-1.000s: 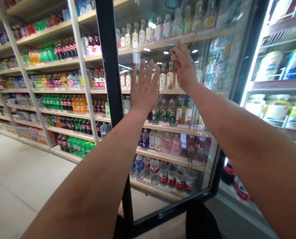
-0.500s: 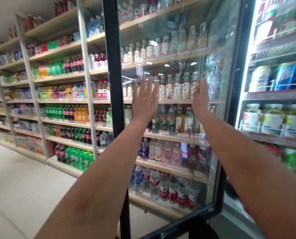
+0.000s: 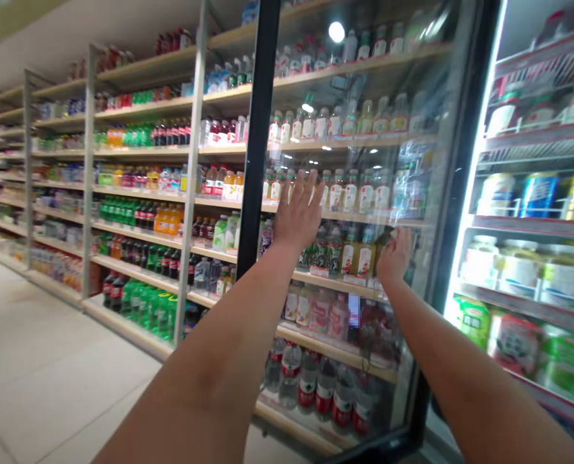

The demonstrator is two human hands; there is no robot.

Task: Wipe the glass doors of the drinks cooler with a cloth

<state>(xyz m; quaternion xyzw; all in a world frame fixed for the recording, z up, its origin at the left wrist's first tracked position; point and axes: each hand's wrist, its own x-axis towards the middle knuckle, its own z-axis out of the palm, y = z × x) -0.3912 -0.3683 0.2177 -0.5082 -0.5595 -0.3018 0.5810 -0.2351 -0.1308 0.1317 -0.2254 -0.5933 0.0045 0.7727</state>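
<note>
A tall glass door (image 3: 337, 254) in a black frame stands swung out in front of me. My left hand (image 3: 299, 212) lies flat on the glass with fingers spread, holding nothing. To its right and lower, my right hand (image 3: 395, 258) is at the glass with its fingers bent together. A small dark patch shows at its fingertips; what it holds, if anything, I cannot make out. Through the pane, bottles of drink (image 3: 349, 193) stand in rows behind both hands.
At the right is a lit fridge (image 3: 533, 225) with bottles, cans (image 3: 538, 194) and bagged goods on wire shelves. Long wooden shelves (image 3: 142, 225) full of drinks run back along the left. Pale floor tiles (image 3: 64, 380) lie at lower left.
My right hand has slid down the glass. My left hand stays spread on it at nearly the same spot. The view has shifted, showing more shelving at left.
</note>
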